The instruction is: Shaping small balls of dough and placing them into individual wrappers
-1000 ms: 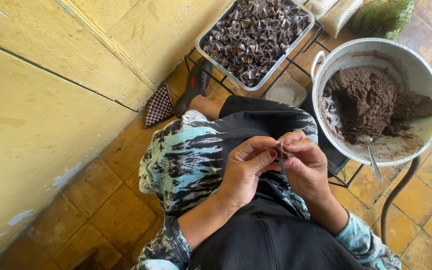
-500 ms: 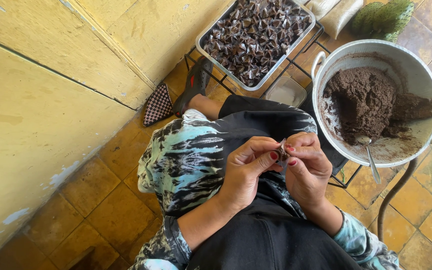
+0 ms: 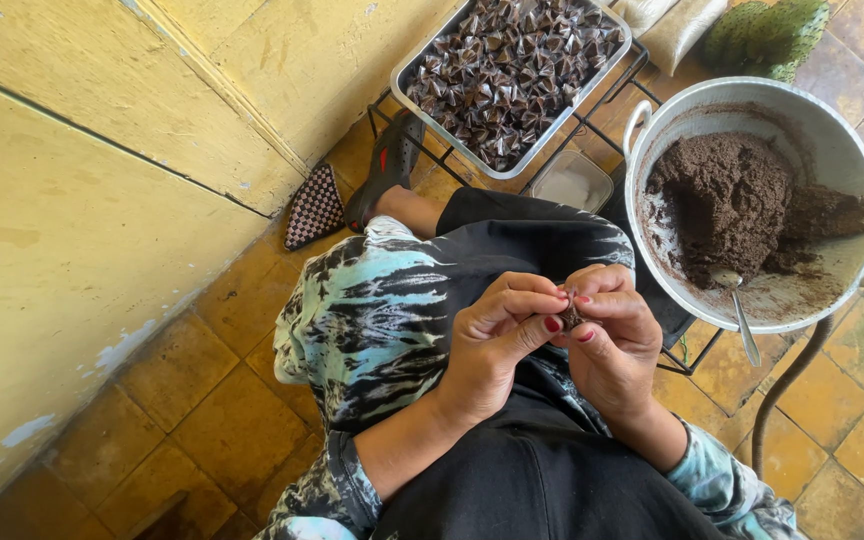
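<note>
Aluminium, wide and round, the big two-handled pot is sitting beside our right knee, and we are taking it as our landmark. It is holding a mound of dark brown crumbly paste, with a metal spoon leaning at its near rim.

We are working just to the near left of that pot, over our lap. Our left hand and right hand are pressing together, fingertips closed around a small dark wrapped piece; both grips are tight pinches, with only a sliver of the piece showing between them. To do this step well, we judge we should be keeping the piece low over the lap, turning it with the thumbs and pinching each corner firmly.

Beyond the pot's far left, a rectangular metal tray is resting on a black wire stand, filled with small dark folded pyramid parcels. Between tray and pot, a small clear rectangular container is lying low. Past the pot's far side, pale plastic bags are lying beside green cactus pads. We are seeing no labels or signs.
</note>
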